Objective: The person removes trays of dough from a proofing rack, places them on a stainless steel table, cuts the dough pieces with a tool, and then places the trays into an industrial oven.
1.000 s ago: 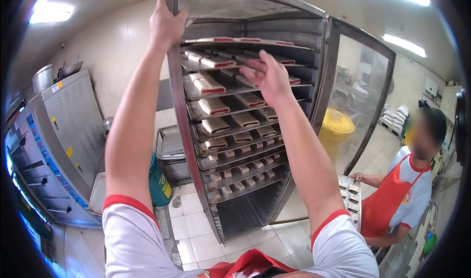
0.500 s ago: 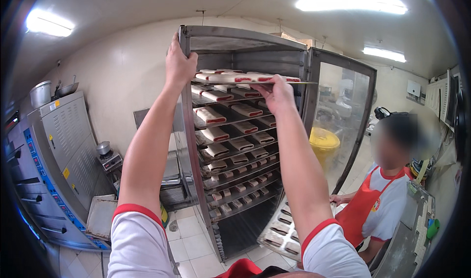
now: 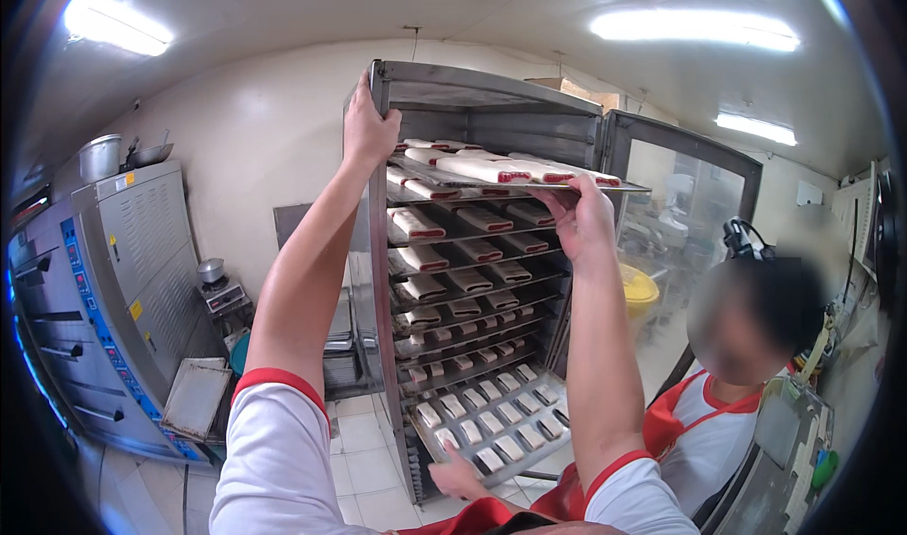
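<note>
A tall metal rack cabinet [image 3: 380,242] stands before me with trays stacked on several levels. My left hand [image 3: 371,131] is closed around its upper left front post. The fingers of my right hand [image 3: 583,219] grip the front edge of the top tray [image 3: 631,188] from below, thumb near the rim. That tray juts out of the cabinet, tilted, bearing long pale dough rolls [image 3: 491,169] with red filling at their cut ends. Lower down, a co-worker's hand [image 3: 455,475] touches a metal tray [image 3: 498,472] of small pale pieces, partly inside the cabinet.
The cabinet's glazed door [image 3: 694,171] hangs open on the right. Close by on that side, a co-worker in a red apron [image 3: 669,422] leans in. A blue-fronted oven [image 3: 85,299], a small stove with a pot [image 3: 211,271] and leaning trays [image 3: 196,398] stand left.
The top tray juts farther out and is more tilted, with my right hand still on it. The co-worker has leaned in and moved the lower tray leftward into the cabinet's bottom level.
</note>
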`<state>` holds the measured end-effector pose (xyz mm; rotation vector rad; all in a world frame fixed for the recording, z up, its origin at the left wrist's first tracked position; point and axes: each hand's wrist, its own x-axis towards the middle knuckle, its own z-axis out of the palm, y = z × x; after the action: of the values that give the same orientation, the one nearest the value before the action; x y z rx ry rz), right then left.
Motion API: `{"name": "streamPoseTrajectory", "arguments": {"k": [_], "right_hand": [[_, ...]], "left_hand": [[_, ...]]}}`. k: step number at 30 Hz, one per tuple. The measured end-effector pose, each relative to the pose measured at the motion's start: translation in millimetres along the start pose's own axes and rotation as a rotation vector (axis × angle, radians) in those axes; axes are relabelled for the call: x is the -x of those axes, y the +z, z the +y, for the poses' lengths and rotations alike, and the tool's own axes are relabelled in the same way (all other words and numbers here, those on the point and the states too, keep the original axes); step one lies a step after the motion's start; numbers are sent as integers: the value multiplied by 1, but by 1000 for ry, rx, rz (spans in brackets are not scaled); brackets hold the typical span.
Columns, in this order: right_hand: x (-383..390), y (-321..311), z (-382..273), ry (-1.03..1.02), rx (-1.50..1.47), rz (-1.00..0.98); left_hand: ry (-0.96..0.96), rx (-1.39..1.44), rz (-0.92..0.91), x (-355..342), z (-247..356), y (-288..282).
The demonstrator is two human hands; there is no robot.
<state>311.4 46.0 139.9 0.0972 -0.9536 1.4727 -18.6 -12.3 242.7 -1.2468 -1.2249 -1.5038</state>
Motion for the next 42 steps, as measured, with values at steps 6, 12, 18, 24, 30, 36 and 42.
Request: {"name": "streamPoseTrajectory", "arguments": {"k": [6,12,18,24,30,36,42], "right_hand": [[-9,-23,1,66,-120,-78],[21,-29,-17,21,-141,-28],[27,-64,-37,-35,-199,-81],[24,-75,-80,-91,-215,-114],[19,-67,-94,-87,-161,-81],[20,-61,-90,-86,-153,-96],[11,-59,-77,-92,-158,-76]], "left_hand": [[-62,85,-72,-1,12,-3],[-52,84,-63,-3,16,-5],[-117,50,-93,3,17,-7],[-45,99,-106,-6,16,-6],[60,58,18,-1,-3,1],[29,52,-1,-2,0,2],[26,70,3,1,-5,4]]}}
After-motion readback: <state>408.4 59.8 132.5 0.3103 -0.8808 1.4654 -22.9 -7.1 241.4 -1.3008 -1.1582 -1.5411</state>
